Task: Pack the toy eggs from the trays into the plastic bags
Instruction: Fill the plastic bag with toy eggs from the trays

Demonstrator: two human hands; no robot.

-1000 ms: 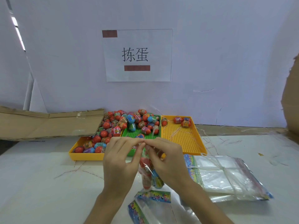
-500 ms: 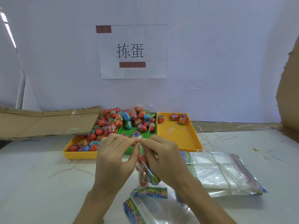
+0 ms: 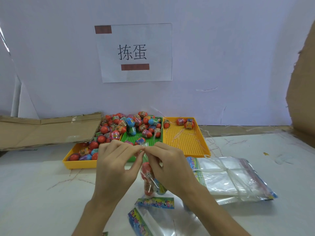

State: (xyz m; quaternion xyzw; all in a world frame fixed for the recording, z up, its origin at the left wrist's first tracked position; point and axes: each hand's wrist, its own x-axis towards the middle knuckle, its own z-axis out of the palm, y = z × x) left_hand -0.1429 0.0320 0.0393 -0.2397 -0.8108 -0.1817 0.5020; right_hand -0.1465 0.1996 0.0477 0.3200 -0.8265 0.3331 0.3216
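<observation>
Both hands, left hand (image 3: 114, 167) and right hand (image 3: 170, 167), pinched the filled bag's (image 3: 150, 183) top; egg trays (image 3: 185, 140) lay beyond them.

We read one sign: a white paper sheet (image 3: 134, 52) stuck on the wall behind the trays carries two large black characters, 拣蛋. Above them at its top left corner and below them sit two brown bars with nothing legible. The printed strips on the plastic bags (image 3: 228, 178) and the egg (image 3: 130, 121) labels are too small for us to read.
</observation>
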